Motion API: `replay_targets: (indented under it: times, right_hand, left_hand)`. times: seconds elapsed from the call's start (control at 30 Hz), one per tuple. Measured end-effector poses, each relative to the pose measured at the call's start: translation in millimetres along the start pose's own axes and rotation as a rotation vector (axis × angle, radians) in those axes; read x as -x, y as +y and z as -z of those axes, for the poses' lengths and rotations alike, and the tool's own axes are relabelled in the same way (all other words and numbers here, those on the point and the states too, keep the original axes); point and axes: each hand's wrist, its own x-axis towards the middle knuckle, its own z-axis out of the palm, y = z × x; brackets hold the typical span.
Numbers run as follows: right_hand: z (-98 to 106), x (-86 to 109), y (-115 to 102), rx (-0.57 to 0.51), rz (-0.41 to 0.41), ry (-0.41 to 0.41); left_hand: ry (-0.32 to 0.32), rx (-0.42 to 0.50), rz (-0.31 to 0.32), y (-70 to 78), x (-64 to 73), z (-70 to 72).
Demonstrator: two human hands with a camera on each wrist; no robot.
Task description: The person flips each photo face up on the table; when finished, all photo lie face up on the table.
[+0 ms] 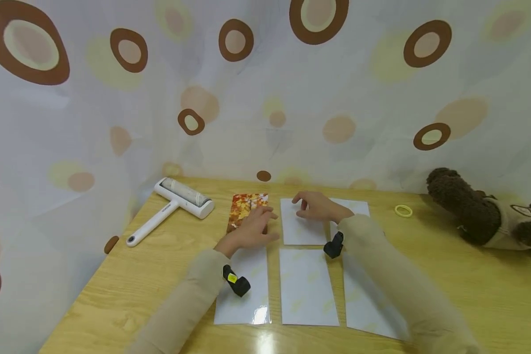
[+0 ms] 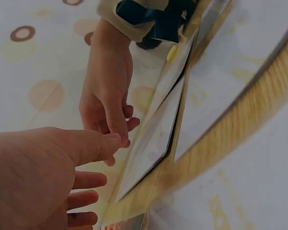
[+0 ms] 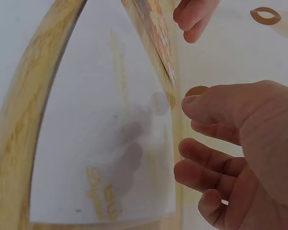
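Note:
A photo print of orange autumn leaves [image 1: 240,207] lies face up at the back left of a group of photo sheets. My left hand [image 1: 250,231] is over its lower right part, fingers spread and holding nothing. Over the back middle sheet [image 1: 302,233], which shows its white back, hovers my right hand [image 1: 319,206] with loosely bent fingers. The right wrist view shows faint yellow print on a white sheet [image 3: 81,120] and a hand shadow across it; the right fingers [image 3: 206,165] hold nothing. In the left wrist view, the left thumb overlaps the right fingertips; contact is unclear.
More white-backed sheets lie in rows: back right [image 1: 354,206], front left [image 1: 243,307], front middle [image 1: 307,290] and front right [image 1: 367,307]. A white lint roller [image 1: 172,204] is at left. A yellow ring [image 1: 403,211] and a brown plush toy [image 1: 478,216] lie at right.

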Motion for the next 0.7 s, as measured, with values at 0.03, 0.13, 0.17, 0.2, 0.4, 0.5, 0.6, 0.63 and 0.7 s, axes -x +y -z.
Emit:
replay_targets:
  times: [0.03, 0.13, 0.17, 0.2, 0.4, 0.5, 0.6, 0.63, 0.7]
  right_hand:
    - [-1.1, 0.8, 1.8, 0.001, -0.012, -0.002]
    - [-3.3, 3.6, 8.0, 0.008, -0.032, 0.007]
    - [-3.4, 4.5, 10.0, 0.016, -0.037, 0.018]
    - [-2.9, 5.6, 12.1, 0.025, -0.046, 0.03]
    - [-6.2, 10.3, 19.2, 0.089, -0.15, 0.05]
    - [-7.7, 9.4, 20.5, 0.127, -0.208, -0.001]
    - [-7.8, 8.0, 21.4, 0.16, -0.231, -0.046]
    - [-7.6, 7.4, 21.8, 0.167, -0.233, -0.054]
    - [-7.2, 5.7, 23.3, 0.175, -0.22, -0.048]
  left_hand:
    - [-0.007, 0.006, 0.003, 1.8, -2.1, -2.1]
    - [-0.012, 0.015, 0.022, 7.7, -8.4, -7.4]
    - [-0.006, 0.008, 0.024, 9.8, -10.9, -8.9]
    - [0.002, -0.002, 0.027, 11.9, -13.6, -10.1]
    - [0.033, -0.028, 0.057, 19.1, -24.8, -19.8]
    - [0.026, -0.023, 0.073, 22.0, -26.9, -22.3]
    - [0.015, -0.037, 0.091, 24.4, -26.5, -24.5]
    - [0.009, -0.046, 0.1, 24.8, -26.1, -25.4]
    - [0.005, -0.074, 0.116, 24.9, -25.7, -27.4]
